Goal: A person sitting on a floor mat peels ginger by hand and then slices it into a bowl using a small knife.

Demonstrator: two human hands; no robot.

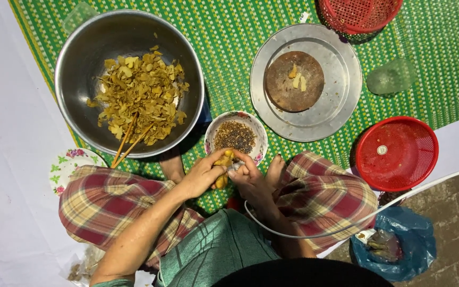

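Observation:
My left hand (203, 174) grips a knobbly yellow root (223, 169), likely ginger or turmeric, just above my crossed legs in plaid trousers. My right hand (246, 174) presses against the same root from the right; a small tool may be in its fingers, but I cannot tell. Right behind the hands stands a small flowered bowl (210, 136) filled with dark speckled seeds or spice.
A big steel bowl (81, 58) holds yellow slices and two chopsticks (128, 139). A steel tray (341, 90) carries a round wooden board (293, 82) with a few pieces. Two red baskets (397, 154) (358, 13), a flowered plate (67, 162), a blue bag (399, 247), a white cable (399, 202).

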